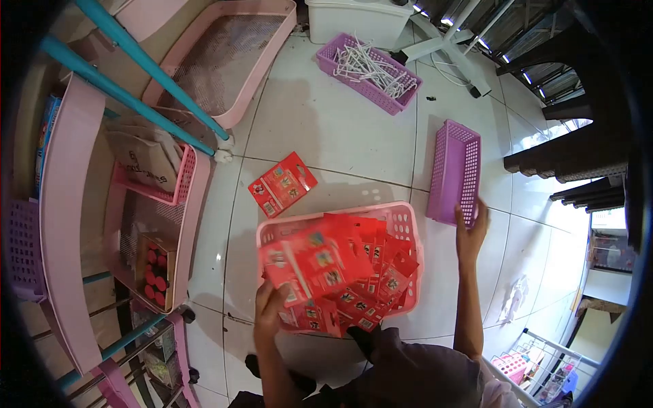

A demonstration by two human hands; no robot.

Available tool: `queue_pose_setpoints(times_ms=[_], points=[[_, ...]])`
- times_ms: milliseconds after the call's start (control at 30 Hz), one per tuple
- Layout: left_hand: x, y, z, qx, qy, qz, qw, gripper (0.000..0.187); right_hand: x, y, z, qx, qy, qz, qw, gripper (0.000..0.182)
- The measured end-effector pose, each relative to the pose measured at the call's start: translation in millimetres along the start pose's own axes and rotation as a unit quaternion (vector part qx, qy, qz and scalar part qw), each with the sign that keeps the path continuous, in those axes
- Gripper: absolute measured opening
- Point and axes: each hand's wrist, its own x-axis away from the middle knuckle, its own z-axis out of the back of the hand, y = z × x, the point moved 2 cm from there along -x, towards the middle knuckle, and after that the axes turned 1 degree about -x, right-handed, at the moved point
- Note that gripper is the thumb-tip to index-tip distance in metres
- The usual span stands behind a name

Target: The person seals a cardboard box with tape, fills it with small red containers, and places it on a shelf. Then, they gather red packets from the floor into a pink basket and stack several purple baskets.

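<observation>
A pink plastic basket (416, 272) sits on the floor before me, heaped with red printed packets (394, 279). My left hand (271, 302) is closed on the edge of a few red packets (316, 262), raised over the basket and slightly blurred. Farther right, my right hand (472, 228) grips the near end of a purple basket (445, 183), fingers over its rim; nothing shows inside it. One more red packet (283, 185) lies flat on the tiles just beyond the pink basket.
A second purple basket (401, 105) full of white hooks (371, 68) stands farther off, near a white stand's legs (445, 51). Pink shelves (197, 204) on a blue-poled rack line the left. A white bin (357, 20) stands at the back.
</observation>
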Motion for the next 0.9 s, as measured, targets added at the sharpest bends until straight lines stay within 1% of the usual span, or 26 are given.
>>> queue_pose_setpoints(times_ms=[33, 67, 100, 133, 200, 267, 300, 333, 367, 400, 433, 467, 500, 533, 567, 600, 633, 667, 733, 767, 833, 867, 900], points=[[-11, 10, -1, -0.245, -0.131, 0.027, 0.960, 0.017, -7, 13, -4, 0.129, 0.069, 0.017, 0.989, 0.058], [-18, 16, -5, -0.469, -0.252, 0.055, 0.845, 0.015, -9, 23, -8, 0.127, 0.067, 0.018, 0.989, 0.058], [-19, 28, -13, -0.542, -0.236, -0.077, 0.803, 0.012, -8, 30, -10, 0.087, 0.067, -0.023, 0.994, 0.065], [-24, 28, -12, -0.544, -0.237, -0.072, 0.802, 0.012, -4, 37, -11, 0.049, 0.066, -0.067, 0.994, 0.072], [-45, 30, -4, -0.574, -0.077, -0.120, 0.806, 0.014, 4, 44, -15, 0.037, 0.079, -0.063, 0.994, 0.072], [-88, 24, 3, -0.520, 0.023, -0.156, 0.839, 0.018, 12, 57, -24, -0.030, 0.060, -0.080, 0.995, 0.073], [-116, 17, 4, -0.496, -0.010, -0.156, 0.854, 0.022, 14, 66, -28, -0.060, 0.056, -0.120, 0.989, 0.075], [-144, 4, 5, -0.521, -0.036, -0.205, 0.828, 0.028, 14, 74, -31, -0.060, 0.054, -0.120, 0.989, 0.075], [-170, -10, 6, -0.542, -0.063, -0.254, 0.798, 0.035, 12, 83, -34, -0.082, 0.032, -0.167, 0.982, 0.073], [-195, -27, 7, -0.556, -0.096, -0.223, 0.795, 0.045, 12, 89, -36, -0.104, 0.010, -0.214, 0.971, 0.071], [-209, -32, 1, -0.568, -0.128, -0.192, 0.790, 0.055, 13, 86, -36, -0.104, 0.010, -0.214, 0.971, 0.071], [-217, -34, -3, -0.567, -0.129, -0.192, 0.791, 0.055, 17, 85, -34, -0.178, 0.010, -0.269, 0.946, 0.068], [-218, -30, -15, -0.658, -0.142, -0.134, 0.727, 0.059, 20, 84, -33, -0.249, 0.008, -0.322, 0.914, 0.065], [-220, -32, -20, -0.739, -0.153, -0.072, 0.652, 0.062, 22, 83, -30, -0.245, 0.009, -0.322, 0.914, 0.065], [-224, -35, -21, -0.738, -0.155, -0.070, 0.653, 0.062, 25, 82, -31, -0.319, -0.030, -0.355, 0.878, 0.062], [-227, -39, -21, -0.747, -0.176, -0.046, 0.639, 0.060, 28, 81, -32, -0.390, -0.068, -0.385, 0.834, 0.059], [-228, -42, -20, -0.756, -0.195, -0.022, 0.624, 0.058, 31, 76, -33, -0.377, -0.052, -0.376, 0.845, 0.050], [-228, -42, -18, -0.757, -0.196, -0.021, 0.623, 0.058, 32, 73, -33, -0.377, -0.053, -0.377, 0.844, 0.050], [-224, -28, -21, -0.702, -0.192, -0.048, 0.684, 0.044, 33, 69, -34, -0.436, -0.059, -0.389, 0.809, 0.044], [-222, -21, -22, -0.703, -0.193, -0.049, 0.682, 0.044, 32, 70, -35, -0.437, -0.058, -0.391, 0.808, 0.044], [-212, 5, -27, -0.606, -0.108, -0.147, 0.774, 0.031, 30, 79, -40, -0.487, -0.110, -0.436, 0.749, 0.037], [-201, 21, -29, -0.595, -0.077, -0.196, 0.775, 0.026, 30, 88, -43, -0.486, -0.109, -0.436, 0.749, 0.037], [-185, 40, -33, -0.583, -0.046, -0.244, 0.774, 0.021, 31, 99, -50, -0.524, -0.105, -0.429, 0.728, 0.035]])
